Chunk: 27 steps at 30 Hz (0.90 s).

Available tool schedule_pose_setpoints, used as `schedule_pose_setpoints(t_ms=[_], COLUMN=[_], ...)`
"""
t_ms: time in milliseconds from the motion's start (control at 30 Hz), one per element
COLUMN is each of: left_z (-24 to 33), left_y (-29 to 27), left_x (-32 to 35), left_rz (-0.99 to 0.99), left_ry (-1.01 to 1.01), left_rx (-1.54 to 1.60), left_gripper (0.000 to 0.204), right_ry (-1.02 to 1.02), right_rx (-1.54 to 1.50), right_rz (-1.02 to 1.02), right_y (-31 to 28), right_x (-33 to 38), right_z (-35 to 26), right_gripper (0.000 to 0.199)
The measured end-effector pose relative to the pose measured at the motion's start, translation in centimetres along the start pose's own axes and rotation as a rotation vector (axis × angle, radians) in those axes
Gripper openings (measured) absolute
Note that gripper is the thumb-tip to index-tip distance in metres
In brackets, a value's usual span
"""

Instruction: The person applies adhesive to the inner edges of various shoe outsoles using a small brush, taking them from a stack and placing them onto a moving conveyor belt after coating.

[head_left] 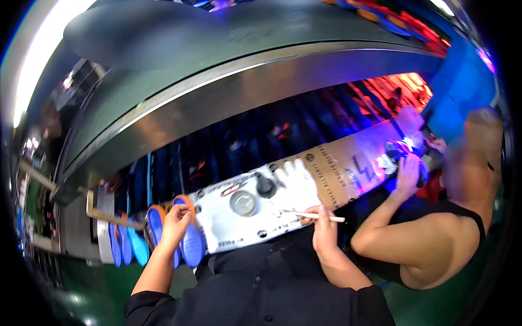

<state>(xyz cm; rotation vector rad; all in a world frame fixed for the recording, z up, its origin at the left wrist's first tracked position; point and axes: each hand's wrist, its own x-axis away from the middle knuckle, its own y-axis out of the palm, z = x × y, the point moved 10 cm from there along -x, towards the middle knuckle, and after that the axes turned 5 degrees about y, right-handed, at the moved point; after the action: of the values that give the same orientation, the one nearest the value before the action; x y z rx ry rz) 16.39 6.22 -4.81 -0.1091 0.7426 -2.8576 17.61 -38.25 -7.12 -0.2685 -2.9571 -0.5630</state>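
Wrapped round the pale handle of a slim brush, my right hand is closed above the near edge of the white-covered board. The brush tip points left over the board. My left hand has its fingers pinched at the upper edge of a purple shoe sole with an orange rim; the exact contact of the fingertips is hard to see. On the board are a round clear dish, a small dark pot, a reddish looped item and white gloves.
More soles in purple and blue stand left of my left hand beside a metal bar. A row of dark rollers runs behind the board, under a metal-edged counter. Close on my right, a co-worker handles a dark object on brown cardboard.
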Motion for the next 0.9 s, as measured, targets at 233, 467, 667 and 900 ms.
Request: schedule_pose_setpoints(t_ms=[233, 467, 667, 900], left_z=[-11.2, -10.6, -15.8, -4.0], left_y=[-4.6, -3.6, -1.0, 0.7], left_x=[8.8, 7.2, 9.6, 8.5], left_rz=[-0.128, -0.115, 0.167, 0.109], left_ry=[-0.245, -0.308, -0.631, -0.35], left_rx=[-0.807, -0.878, 0.662, 1.012], left_gripper=[0.035, 0.033, 0.036, 0.048], right_ry=[0.061, 0.052, 0.064, 0.048], right_rx=[0.02, 0.13, 0.16, 0.15], right_rz=[-0.106, -0.079, -0.081, -0.176], right_y=[5.9, 6.8, 8.0, 11.8], right_x=[-0.1, 1.2, 1.5, 1.9], right_z=[1.9, 1.5, 1.6, -0.1], right_gripper=[0.043, 0.043, 0.044, 0.043])
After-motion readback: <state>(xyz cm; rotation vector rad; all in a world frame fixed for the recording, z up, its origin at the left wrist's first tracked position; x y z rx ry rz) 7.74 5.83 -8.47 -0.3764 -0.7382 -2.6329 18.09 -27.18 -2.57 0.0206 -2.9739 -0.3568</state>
